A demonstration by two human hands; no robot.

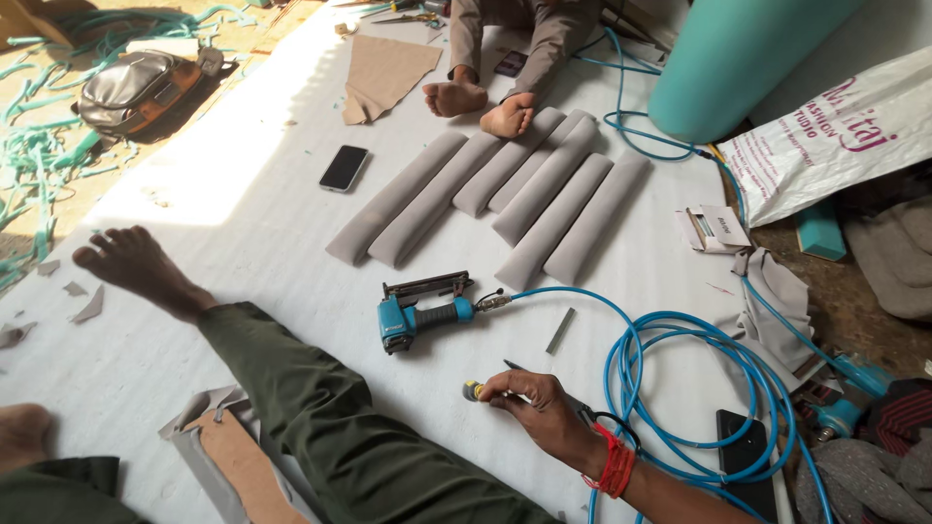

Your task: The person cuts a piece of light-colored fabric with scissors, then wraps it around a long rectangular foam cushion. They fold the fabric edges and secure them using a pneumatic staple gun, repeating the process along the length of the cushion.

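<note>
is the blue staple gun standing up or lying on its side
Lying on its side. The blue staple gun rests flat on the white sheet, handle level with the floor, its blue air hose attached, no hand on it.

An upholstery workshop is shown, with work done on the floor. A white sheet [243, 204] is spread across the middle of the frame, on which grey padded cushion strips [505, 194] are laid in rows. A pneumatic staple gun [419, 315] with coiled blue air hose [680, 388] is seen at lower centre, and foam offcuts [39, 155] are scattered at upper left.
</note>
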